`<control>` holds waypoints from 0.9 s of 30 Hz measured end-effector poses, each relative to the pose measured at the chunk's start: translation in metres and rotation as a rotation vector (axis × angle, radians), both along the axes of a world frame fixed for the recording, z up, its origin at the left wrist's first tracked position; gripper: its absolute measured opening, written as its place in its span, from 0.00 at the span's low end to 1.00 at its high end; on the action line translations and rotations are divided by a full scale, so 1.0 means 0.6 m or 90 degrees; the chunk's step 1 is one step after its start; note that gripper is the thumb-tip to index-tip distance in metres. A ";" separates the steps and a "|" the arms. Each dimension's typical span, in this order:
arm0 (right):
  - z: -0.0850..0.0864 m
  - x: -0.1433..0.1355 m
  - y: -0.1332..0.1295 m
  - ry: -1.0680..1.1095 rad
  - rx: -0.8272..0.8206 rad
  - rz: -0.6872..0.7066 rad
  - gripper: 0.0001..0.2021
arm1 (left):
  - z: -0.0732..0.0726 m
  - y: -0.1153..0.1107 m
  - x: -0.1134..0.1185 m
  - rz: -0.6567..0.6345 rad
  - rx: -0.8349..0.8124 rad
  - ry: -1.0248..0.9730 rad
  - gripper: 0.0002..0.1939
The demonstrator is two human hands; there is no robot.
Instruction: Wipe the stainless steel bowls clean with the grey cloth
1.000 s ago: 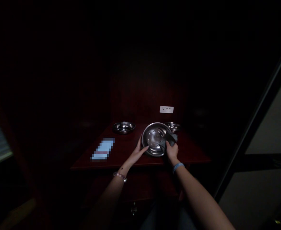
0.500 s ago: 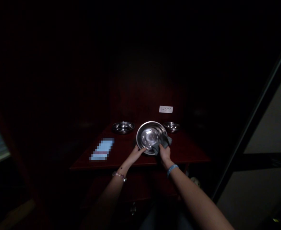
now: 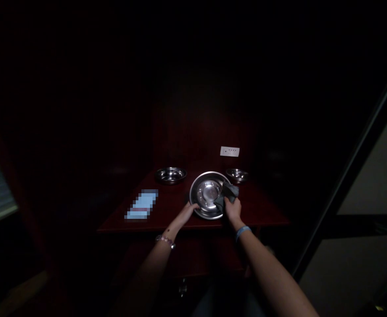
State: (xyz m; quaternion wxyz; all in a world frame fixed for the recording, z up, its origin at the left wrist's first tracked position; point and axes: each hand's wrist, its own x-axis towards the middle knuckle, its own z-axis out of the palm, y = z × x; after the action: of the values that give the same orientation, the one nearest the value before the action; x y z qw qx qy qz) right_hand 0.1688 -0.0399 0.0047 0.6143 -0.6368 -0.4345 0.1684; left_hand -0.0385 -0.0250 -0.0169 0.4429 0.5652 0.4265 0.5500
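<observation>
A shiny steel bowl [image 3: 209, 192] is tilted toward me above the dark red desk top. My left hand [image 3: 186, 213] grips its lower left rim, thumb on the inside and the other fingers hidden behind. In my right hand [image 3: 233, 209] is a bunched grey cloth [image 3: 229, 191], pressed against the bowl's right side and rim. Behind to the left lies another steel bowl [image 3: 171, 175], wide and shallow. A smaller steel bowl [image 3: 237, 175] rests at the back right.
The red desk top [image 3: 173, 215] ends at a front edge just below my hands. A blurred-out light blue patch [image 3: 142, 204] lies on its left. On the back wall is a white socket plate [image 3: 229, 151]. Under the desk, a drawer handle [image 3: 183, 288] shows.
My right hand has shifted slightly right and down with the cloth, from the bowl's lower right toward its right rim. The held bowl sits a little lower and further right.
</observation>
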 end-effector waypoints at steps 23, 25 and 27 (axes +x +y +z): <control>-0.016 -0.019 0.010 0.092 -0.027 0.002 0.13 | 0.004 -0.027 0.007 -0.128 0.106 0.091 0.35; -0.016 -0.022 0.011 0.096 -0.026 0.008 0.13 | 0.001 -0.023 0.006 -0.112 0.089 0.097 0.30; -0.015 -0.022 0.011 0.100 -0.029 0.000 0.13 | -0.001 -0.018 0.005 -0.093 0.070 0.096 0.28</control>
State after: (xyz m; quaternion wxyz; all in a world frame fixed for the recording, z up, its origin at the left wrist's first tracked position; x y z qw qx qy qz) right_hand 0.1558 -0.0332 -0.0042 0.6318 -0.6356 -0.3809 0.2275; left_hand -0.0358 -0.0356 -0.0173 0.4168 0.6579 0.3852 0.4950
